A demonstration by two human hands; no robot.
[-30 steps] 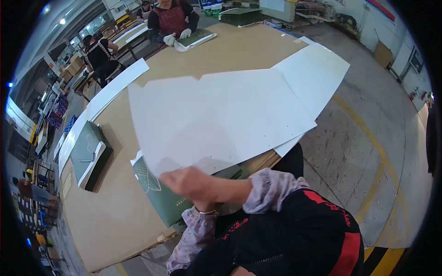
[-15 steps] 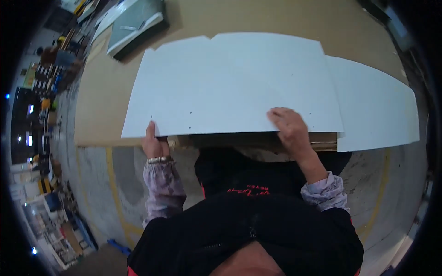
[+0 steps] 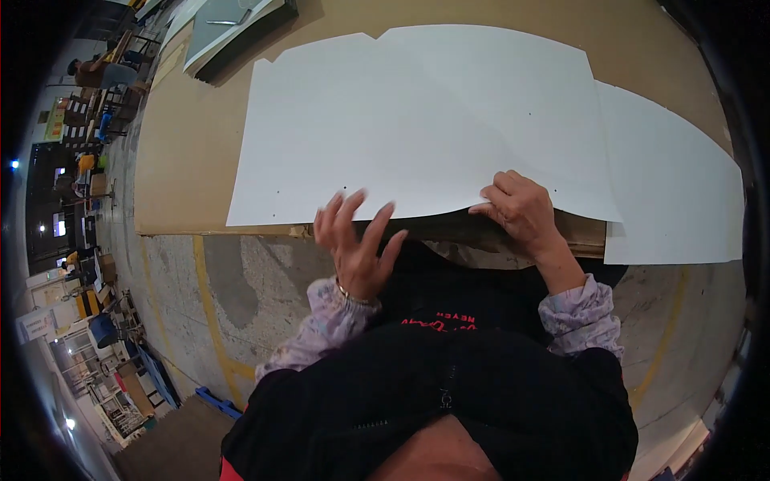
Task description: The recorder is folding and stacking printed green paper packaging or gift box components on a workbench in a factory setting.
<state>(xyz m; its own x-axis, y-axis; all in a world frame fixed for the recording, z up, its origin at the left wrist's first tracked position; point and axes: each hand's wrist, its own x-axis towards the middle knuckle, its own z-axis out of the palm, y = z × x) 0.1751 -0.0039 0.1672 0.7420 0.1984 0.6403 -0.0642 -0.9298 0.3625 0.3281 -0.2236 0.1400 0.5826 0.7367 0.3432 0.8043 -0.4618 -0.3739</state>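
Note:
A large white sheet (image 3: 417, 120), with notches in its far edge and a few small dark holes, lies across a brown cardboard-like tabletop (image 3: 188, 160). My right hand (image 3: 520, 210) pinches its near edge right of centre, and the edge bows up slightly there. My left hand (image 3: 357, 248) has its fingers spread at the same near edge, left of centre, holding nothing. Whether its fingertips touch the sheet I cannot tell. A second white sheet (image 3: 674, 176) with a curved far edge sticks out from beside the first on the right.
At the far left of the table lies a thick dark-covered book or folder (image 3: 233, 40) with a pen (image 3: 230, 21) on top. Concrete floor (image 3: 265, 280) with yellow lines shows below the table edge. A seated person (image 3: 104, 74) is in the distance on the left.
My left hand has let go of the sheet's near left corner area and moved right, fingers spread. My right hand has gone from lying on the sheet to pinching its edge.

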